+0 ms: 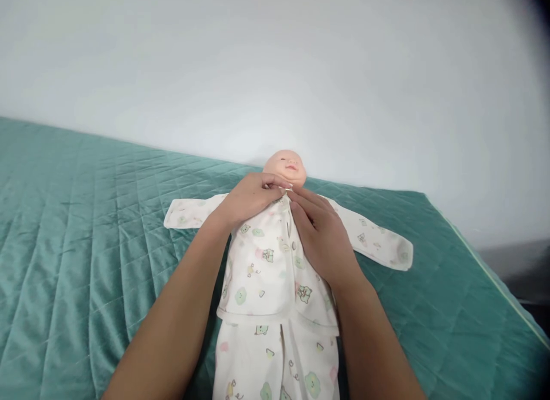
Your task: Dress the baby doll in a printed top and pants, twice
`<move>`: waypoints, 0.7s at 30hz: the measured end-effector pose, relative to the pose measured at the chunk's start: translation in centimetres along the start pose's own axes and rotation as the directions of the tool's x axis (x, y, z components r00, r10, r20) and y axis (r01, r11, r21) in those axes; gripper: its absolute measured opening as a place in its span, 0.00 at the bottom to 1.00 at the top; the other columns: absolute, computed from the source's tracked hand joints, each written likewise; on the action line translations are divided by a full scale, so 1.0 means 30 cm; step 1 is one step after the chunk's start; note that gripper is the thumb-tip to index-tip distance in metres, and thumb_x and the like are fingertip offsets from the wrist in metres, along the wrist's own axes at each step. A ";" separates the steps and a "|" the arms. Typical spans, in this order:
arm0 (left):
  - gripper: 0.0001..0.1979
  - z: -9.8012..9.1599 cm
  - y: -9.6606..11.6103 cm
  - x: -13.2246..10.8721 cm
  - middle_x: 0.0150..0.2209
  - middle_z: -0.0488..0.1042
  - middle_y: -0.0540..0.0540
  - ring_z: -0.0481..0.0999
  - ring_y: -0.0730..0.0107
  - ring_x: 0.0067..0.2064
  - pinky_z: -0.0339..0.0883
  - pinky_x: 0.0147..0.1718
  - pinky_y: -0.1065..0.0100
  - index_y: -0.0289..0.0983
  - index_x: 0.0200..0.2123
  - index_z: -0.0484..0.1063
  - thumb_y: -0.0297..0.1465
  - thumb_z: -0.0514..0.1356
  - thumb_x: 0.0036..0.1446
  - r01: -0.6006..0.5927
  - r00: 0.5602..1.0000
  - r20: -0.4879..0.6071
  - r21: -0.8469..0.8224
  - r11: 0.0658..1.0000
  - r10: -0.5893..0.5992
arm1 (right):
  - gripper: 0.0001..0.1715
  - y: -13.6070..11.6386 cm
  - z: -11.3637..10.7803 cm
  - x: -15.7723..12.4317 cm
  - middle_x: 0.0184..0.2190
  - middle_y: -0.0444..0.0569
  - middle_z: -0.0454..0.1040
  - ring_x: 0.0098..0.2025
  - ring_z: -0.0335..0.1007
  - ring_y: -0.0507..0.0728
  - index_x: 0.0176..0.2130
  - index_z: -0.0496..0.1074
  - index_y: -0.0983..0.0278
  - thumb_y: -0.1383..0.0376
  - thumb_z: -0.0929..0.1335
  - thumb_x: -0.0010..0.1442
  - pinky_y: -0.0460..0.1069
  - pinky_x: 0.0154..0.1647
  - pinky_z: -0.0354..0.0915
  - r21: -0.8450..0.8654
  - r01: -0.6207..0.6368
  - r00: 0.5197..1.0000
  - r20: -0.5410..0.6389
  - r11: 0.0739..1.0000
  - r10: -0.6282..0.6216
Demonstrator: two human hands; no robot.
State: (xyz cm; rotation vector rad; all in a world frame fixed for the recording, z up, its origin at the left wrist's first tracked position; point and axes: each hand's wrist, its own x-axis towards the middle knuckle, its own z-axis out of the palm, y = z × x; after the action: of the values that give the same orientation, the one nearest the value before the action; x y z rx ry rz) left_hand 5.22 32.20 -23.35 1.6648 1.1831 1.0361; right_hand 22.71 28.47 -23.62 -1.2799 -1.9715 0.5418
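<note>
A baby doll point(285, 164) lies on its back, dressed in a white printed baby shirt point(262, 262) and matching trousers point(249, 360). Both sleeves stretch out to the sides. At the collar, just under the doll's chin, my left hand point(255, 196) pinches the shirt's edge from the left. My right hand point(320, 228) meets it there from the right, fingertips closed on the other edge of the front opening. Below the hands the two front panels lie together down the middle. Whatever fastener sits between my fingertips is hidden.
A green quilted bedspread point(107, 245) lies under the doll. Behind the doll's head rises a pale wall point(258, 73). The bedspread's piped edge point(485, 268) runs down the right side, with a dark area beyond it.
</note>
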 end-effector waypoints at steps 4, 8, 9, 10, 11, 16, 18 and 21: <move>0.12 0.014 0.001 0.009 0.48 0.82 0.49 0.79 0.62 0.48 0.69 0.51 0.63 0.42 0.41 0.82 0.31 0.57 0.61 0.005 0.999 -0.050 0.114 0.993 0.000 | 0.21 0.026 -0.004 0.005 0.66 0.42 0.68 0.70 0.57 0.62 0.57 0.76 0.51 0.57 0.62 0.69 0.65 0.71 0.53 0.136 -0.069 0.997 0.052 0.988 0.062; 0.10 0.028 -0.001 0.018 0.44 0.83 0.49 0.79 0.63 0.43 0.68 0.44 0.64 0.41 0.37 0.81 0.34 0.59 0.61 0.015 0.996 -0.092 0.151 0.988 -0.001 | 0.22 0.047 -0.004 0.013 0.65 0.43 0.70 0.68 0.60 0.62 0.57 0.75 0.52 0.57 0.67 0.65 0.63 0.70 0.55 0.338 -0.203 0.979 0.069 0.919 0.191; 0.10 0.031 -0.002 0.020 0.42 0.83 0.49 0.78 0.64 0.42 0.68 0.43 0.64 0.41 0.37 0.81 0.35 0.59 0.61 0.018 0.994 -0.106 0.160 0.987 -0.001 | 0.22 0.049 -0.002 0.014 0.63 0.44 0.72 0.66 0.64 0.62 0.56 0.76 0.52 0.57 0.68 0.64 0.63 0.68 0.57 0.383 -0.236 0.971 0.057 0.893 0.232; 0.10 0.034 -0.002 0.021 0.40 0.83 0.49 0.78 0.64 0.41 0.67 0.41 0.64 0.41 0.37 0.81 0.36 0.60 0.61 0.025 0.993 -0.122 0.173 0.985 -0.004 | 0.22 0.050 0.001 0.015 0.60 0.45 0.74 0.63 0.67 0.63 0.55 0.76 0.53 0.57 0.69 0.63 0.63 0.66 0.59 0.422 -0.260 0.963 0.044 0.869 0.267; 0.10 0.036 -0.003 0.023 0.39 0.82 0.49 0.77 0.65 0.39 0.66 0.40 0.64 0.41 0.37 0.81 0.37 0.60 0.61 0.035 0.990 -0.140 0.187 0.982 -0.008 | 0.21 0.050 0.003 0.016 0.57 0.45 0.76 0.60 0.69 0.62 0.54 0.76 0.53 0.57 0.69 0.62 0.63 0.64 0.61 0.452 -0.274 0.956 0.032 0.849 0.291; 0.11 0.043 -0.005 0.026 0.37 0.81 0.50 0.75 0.66 0.38 0.64 0.39 0.65 0.40 0.35 0.79 0.39 0.60 0.62 0.040 0.984 -0.176 0.203 0.978 -0.004 | 0.18 0.052 0.014 0.017 0.46 0.46 0.80 0.50 0.73 0.60 0.50 0.78 0.56 0.58 0.70 0.60 0.60 0.56 0.66 0.503 -0.281 0.943 -0.015 0.817 0.333; 0.12 0.043 -0.007 0.026 0.35 0.80 0.50 0.74 0.67 0.37 0.63 0.38 0.65 0.40 0.34 0.77 0.40 0.59 0.63 0.027 0.984 -0.178 0.187 0.982 0.007 | 0.18 0.053 0.015 0.018 0.45 0.46 0.80 0.48 0.73 0.60 0.49 0.78 0.56 0.58 0.70 0.59 0.59 0.54 0.66 0.504 -0.293 0.934 -0.031 0.812 0.356; 0.15 0.044 -0.007 0.025 0.31 0.77 0.51 0.72 0.68 0.35 0.61 0.36 0.66 0.39 0.31 0.74 0.40 0.55 0.65 0.022 0.977 -0.213 0.178 0.984 0.017 | 0.17 0.052 0.014 0.019 0.46 0.46 0.80 0.48 0.73 0.60 0.48 0.78 0.56 0.58 0.70 0.59 0.58 0.53 0.66 0.503 -0.315 0.922 -0.038 0.805 0.385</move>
State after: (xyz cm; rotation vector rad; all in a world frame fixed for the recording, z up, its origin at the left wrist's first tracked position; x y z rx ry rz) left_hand 6.55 32.74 -23.87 1.7199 1.4559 1.1587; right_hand 23.21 29.66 -24.76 -1.3076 -1.3545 1.0334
